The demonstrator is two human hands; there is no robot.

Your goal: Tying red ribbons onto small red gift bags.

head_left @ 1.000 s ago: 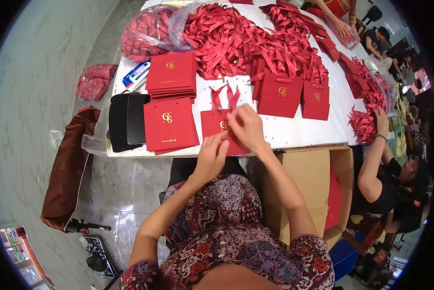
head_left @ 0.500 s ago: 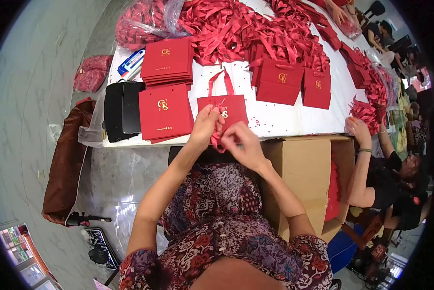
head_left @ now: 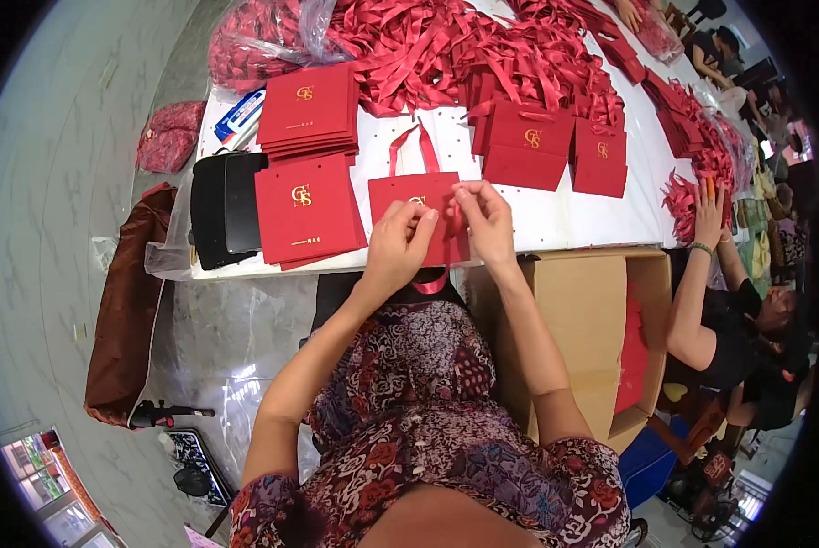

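Observation:
A red paper gift bag (head_left: 387, 190) with gold print lies flat at the table's front edge, its ribbon handle (head_left: 399, 146) looped out beyond its top. Above this bag both my hands are closed in pinches, a short gap apart. A loose red ribbon (head_left: 430, 284) sags in a loop below them, past the table edge. My left hand (head_left: 398, 245) pinches one end with thumb and forefinger; the tip itself is hidden. My right hand (head_left: 488, 228) is raised at the bag's right side, pinching the ribbon's other end.
Stacked flat red bags (head_left: 309, 205) and a black phone-like slab (head_left: 243, 203) lie left. Upright bags (head_left: 530, 151) stand right, below heaped red ribbons (head_left: 419, 55). A cardboard box (head_left: 574, 338) sits beside my right arm. Another person's hand (head_left: 709, 219) works at far right.
My hands have moved apart, the right one up and to the right, the ribbon drawn between them. The other person's hand at the right has shifted upward.

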